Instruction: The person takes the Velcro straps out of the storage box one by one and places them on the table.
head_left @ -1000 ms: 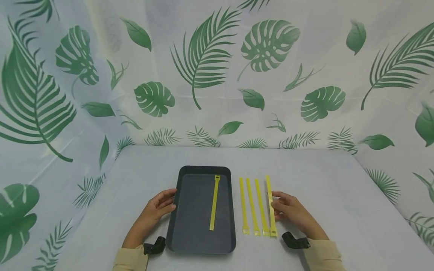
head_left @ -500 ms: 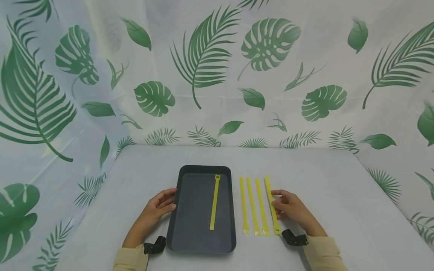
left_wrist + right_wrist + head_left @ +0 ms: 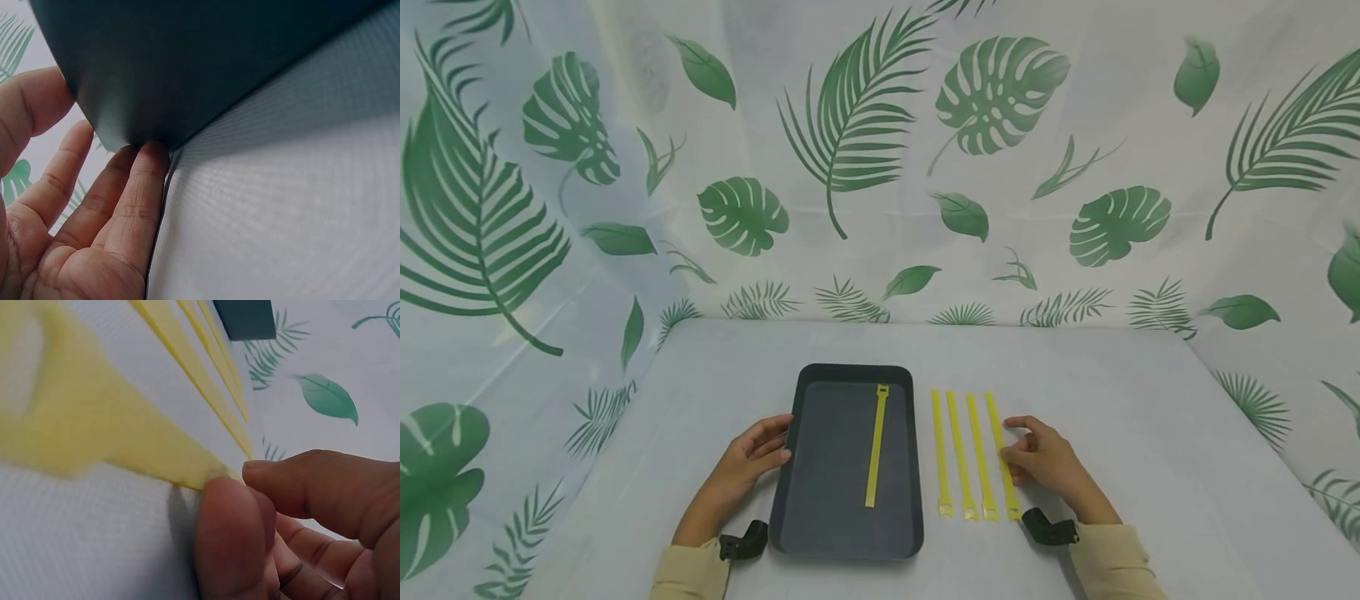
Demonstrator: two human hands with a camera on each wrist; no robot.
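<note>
A dark grey tray (image 3: 842, 517) stands on the table, with one yellow cable tie (image 3: 876, 446) lying inside it. My left hand (image 3: 748, 458) rests against the tray's left side, its fairly straight fingers touching the outer wall, as the left wrist view shows close up. To the tray's right, several yellow cable ties (image 3: 958, 454) lie side by side, slotted heads toward me. At the rightmost tie (image 3: 995, 425), my right hand (image 3: 1041, 458) pinches the right edge, thumb on top. Its index finger (image 3: 306, 481) stands away from the thumb in the right wrist view.
The white table (image 3: 775, 346) meets a leaf-printed curtain (image 3: 865, 192) at the back. A black wrist device (image 3: 743, 542) sits by the left cuff and another black device (image 3: 1048, 527) by the right.
The rightmost tie has been lowered into line beside the others, its head having shifted right off its neighbour. My right index finger has lifted away. The left hand and tray have stayed put.
</note>
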